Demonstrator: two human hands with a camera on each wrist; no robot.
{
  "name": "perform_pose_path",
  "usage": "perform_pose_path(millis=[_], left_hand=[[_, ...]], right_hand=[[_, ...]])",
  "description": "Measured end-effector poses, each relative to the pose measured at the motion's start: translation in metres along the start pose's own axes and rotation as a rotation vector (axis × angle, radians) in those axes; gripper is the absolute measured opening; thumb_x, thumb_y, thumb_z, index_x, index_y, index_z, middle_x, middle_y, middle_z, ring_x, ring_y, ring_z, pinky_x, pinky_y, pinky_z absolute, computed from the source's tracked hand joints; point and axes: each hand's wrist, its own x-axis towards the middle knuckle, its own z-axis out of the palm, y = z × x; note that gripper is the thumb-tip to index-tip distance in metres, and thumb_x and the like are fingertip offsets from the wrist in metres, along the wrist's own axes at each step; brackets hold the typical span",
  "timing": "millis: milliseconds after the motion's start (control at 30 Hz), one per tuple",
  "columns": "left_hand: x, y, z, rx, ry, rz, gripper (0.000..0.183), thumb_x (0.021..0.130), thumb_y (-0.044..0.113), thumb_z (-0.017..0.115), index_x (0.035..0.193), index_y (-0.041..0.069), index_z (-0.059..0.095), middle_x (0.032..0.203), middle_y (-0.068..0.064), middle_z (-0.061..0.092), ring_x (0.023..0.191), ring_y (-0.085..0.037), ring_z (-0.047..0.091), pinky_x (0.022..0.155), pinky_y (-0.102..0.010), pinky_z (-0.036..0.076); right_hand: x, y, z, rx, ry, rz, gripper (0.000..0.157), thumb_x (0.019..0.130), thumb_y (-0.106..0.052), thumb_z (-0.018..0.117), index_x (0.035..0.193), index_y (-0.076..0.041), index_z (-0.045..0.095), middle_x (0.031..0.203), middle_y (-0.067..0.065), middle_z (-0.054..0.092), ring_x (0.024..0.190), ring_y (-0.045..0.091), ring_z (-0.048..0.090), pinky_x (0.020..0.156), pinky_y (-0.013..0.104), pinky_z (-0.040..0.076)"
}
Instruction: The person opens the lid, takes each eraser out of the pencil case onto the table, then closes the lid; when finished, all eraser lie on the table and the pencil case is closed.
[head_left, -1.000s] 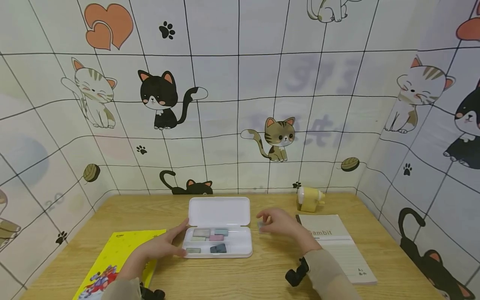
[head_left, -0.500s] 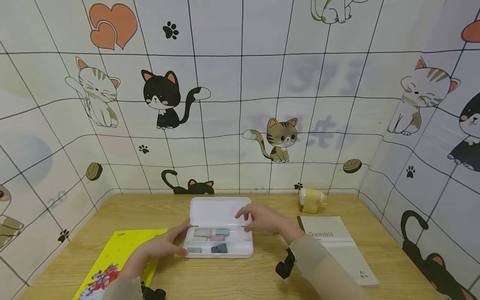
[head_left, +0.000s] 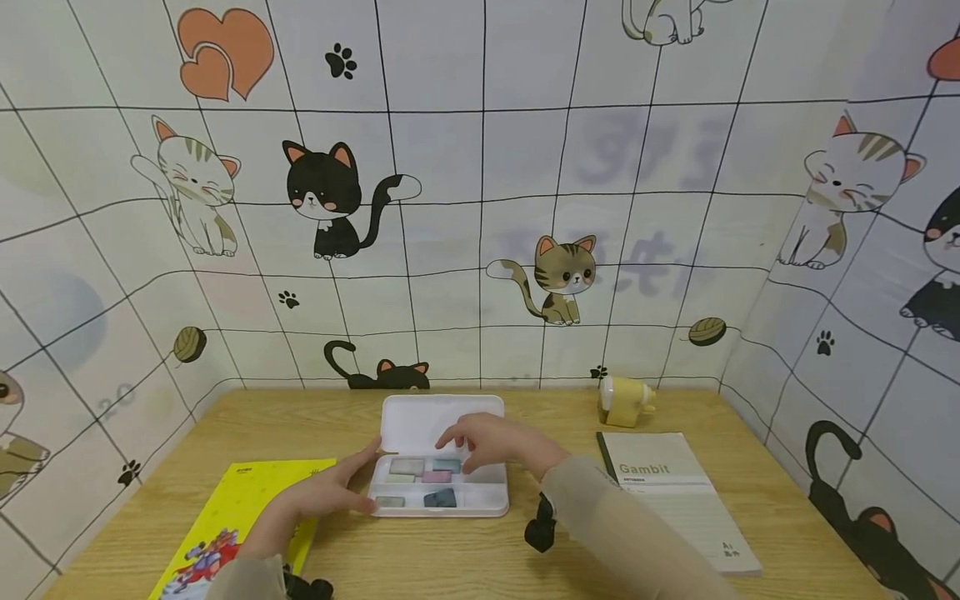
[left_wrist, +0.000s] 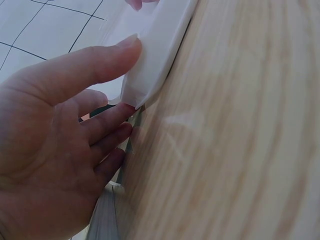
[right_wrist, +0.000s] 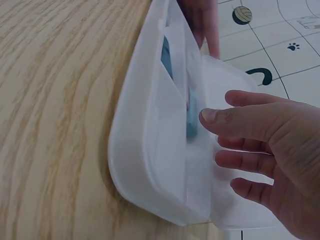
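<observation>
A white hinged plastic case (head_left: pixel 480 498) lies with its lid up on the wooden table. Several small erasers sit in its compartments: a grey-white block (head_left: pixel 407 467), a pink one (head_left: pixel 437 477), a dark blue-grey one (head_left: pixel 440 497) and a teal one (head_left: pixel 447 465). My left hand (head_left: pixel 322 492) rests spread along the case's left side, thumb touching the front left corner. Over the back compartment hovers my right hand (head_left: pixel 495 442). Its thumb is close beside the teal eraser in the right wrist view, with nothing seen between the fingers.
Left of the case lies a yellow book (head_left: pixel 258 492), partly under my left forearm. A Gambit notebook (head_left: pixel 675 500) lies to the right, with a yellow pencil sharpener (head_left: pixel 626 402) behind it. Cat-printed cloth (head_left: pixel 450 208) encloses the table's back and sides.
My right hand has moved left from the table beside the case to above its compartments. A small pale piece it touched stayed on the table, now hidden. The left hand stays put.
</observation>
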Motion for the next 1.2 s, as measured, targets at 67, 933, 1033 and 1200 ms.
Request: perform_pose_path(millis=[67,933,1033,1200], left_hand=[[-0.001,0.000,0.000,0.000,-0.001,-0.002,0.103,0.076,0.024,0.079,0.156,0.015,0.016,0.158,-0.019,0.018,0.144,-0.042,0.010,0.111,-0.064,0.007],[0.001,-0.002,-0.001,0.010,0.002,-0.006,0.103,0.076,0.026,0.080,0.157,0.018,0.016,0.159,-0.017,0.018,0.144,-0.042,0.009,0.111,-0.065,0.006],[0.001,-0.002,-0.001,0.013,0.003,-0.008,0.103,0.076,0.026,0.080,0.157,0.017,0.016,0.159,-0.017,0.018,0.144,-0.041,0.009,0.111,-0.065,0.006],[0.000,-0.001,-0.001,0.010,0.005,-0.018,0.103,0.075,0.026,0.080,0.157,0.018,0.017,0.159,-0.016,0.019,0.144,-0.041,0.009,0.111,-0.065,0.006]], right_hand=[[0.003,-0.002,0.002,-0.022,-0.014,-0.002,0.048,0.080,-0.010,0.079,0.125,-0.020,0.066,0.098,-0.002,0.060,0.075,0.007,0.050,0.070,0.021,0.045],[0.010,-0.001,0.020,-0.148,-0.006,0.037,0.055,0.079,-0.002,0.073,0.123,-0.035,0.068,0.091,-0.007,0.047,0.072,0.008,0.039,0.061,0.019,0.035],[0.011,-0.001,0.021,-0.142,-0.001,0.047,0.056,0.078,-0.001,0.072,0.122,-0.036,0.068,0.091,-0.007,0.047,0.071,0.008,0.039,0.060,0.019,0.034],[0.011,-0.003,0.021,-0.142,0.001,0.058,0.056,0.079,0.000,0.070,0.121,-0.036,0.069,0.090,-0.008,0.046,0.070,0.008,0.038,0.059,0.019,0.033]])
